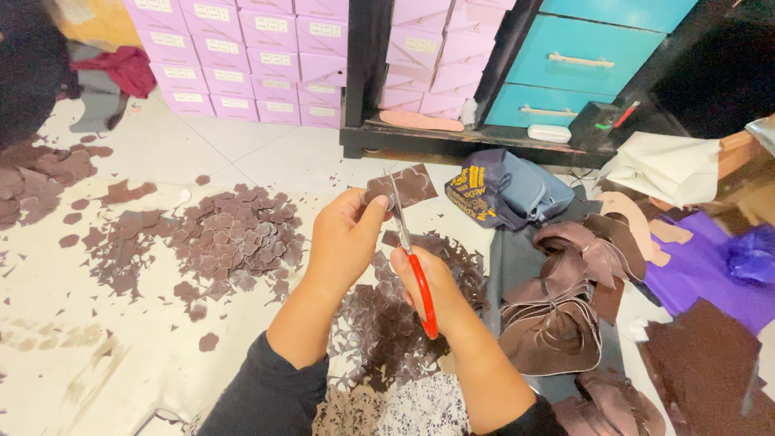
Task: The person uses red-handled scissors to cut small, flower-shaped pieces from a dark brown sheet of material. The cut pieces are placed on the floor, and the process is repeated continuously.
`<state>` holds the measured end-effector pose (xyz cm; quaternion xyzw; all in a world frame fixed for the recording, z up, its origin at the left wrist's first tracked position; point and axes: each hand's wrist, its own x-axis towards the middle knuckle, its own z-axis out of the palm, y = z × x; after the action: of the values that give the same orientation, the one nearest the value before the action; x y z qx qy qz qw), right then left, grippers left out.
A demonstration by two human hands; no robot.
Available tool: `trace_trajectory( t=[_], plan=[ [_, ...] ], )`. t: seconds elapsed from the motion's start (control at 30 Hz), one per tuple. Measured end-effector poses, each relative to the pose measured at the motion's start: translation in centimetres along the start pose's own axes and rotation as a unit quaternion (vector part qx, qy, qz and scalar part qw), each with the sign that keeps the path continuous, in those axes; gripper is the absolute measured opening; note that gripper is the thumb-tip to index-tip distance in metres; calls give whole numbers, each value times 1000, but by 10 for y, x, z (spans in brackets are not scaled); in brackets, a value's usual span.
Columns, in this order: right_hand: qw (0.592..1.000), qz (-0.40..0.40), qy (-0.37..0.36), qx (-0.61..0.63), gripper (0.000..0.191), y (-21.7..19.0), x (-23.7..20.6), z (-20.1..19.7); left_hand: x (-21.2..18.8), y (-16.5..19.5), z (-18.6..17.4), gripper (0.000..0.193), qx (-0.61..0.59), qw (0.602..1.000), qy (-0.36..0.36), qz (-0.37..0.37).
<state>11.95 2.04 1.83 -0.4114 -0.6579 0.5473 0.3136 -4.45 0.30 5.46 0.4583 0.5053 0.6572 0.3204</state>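
While the left hand (343, 238) pinches a small brown flower-shaped leather piece (401, 186) between thumb and fingers (373, 206) at frame centre, the right hand (428, 282) grips red-handled scissors (410, 262), fingers closed through the loops, blades pointing up into the piece. Left of centre, a heap of cut brown flower shapes (234, 238) lies on the white tiled floor (73, 323). Under the forearms, brown offcut lattice (387, 331). Right of centre, curled brown leather strips (565, 307). Upper frame: stacked lilac boxes (242, 56), teal drawers (581, 56).
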Motion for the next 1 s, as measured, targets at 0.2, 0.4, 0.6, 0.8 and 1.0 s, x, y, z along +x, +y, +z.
trace_trajectory(
  t=[0.2,0.4,0.6,0.8,1.0],
  plan=[
    [1000,1,-7,16,49,7,5,1,1,4,-2,22,-10,1000,-2,-2],
    [1000,15,-14,-5,50,3,5,1,3,4,-6,22,-10,999,-4,-45],
    [999,18,-21,-43,48,-5,1,-1,5,6,-12,21,-9,1000,-17,-10],
    [999,13,-17,-44,50,-3,2,2,5,8,-15,21,7,1000,-19,-18],
    [999,6,-48,-15,45,-2,3,-3,7,7,-16,22,9,999,-40,-21]
  ],
)
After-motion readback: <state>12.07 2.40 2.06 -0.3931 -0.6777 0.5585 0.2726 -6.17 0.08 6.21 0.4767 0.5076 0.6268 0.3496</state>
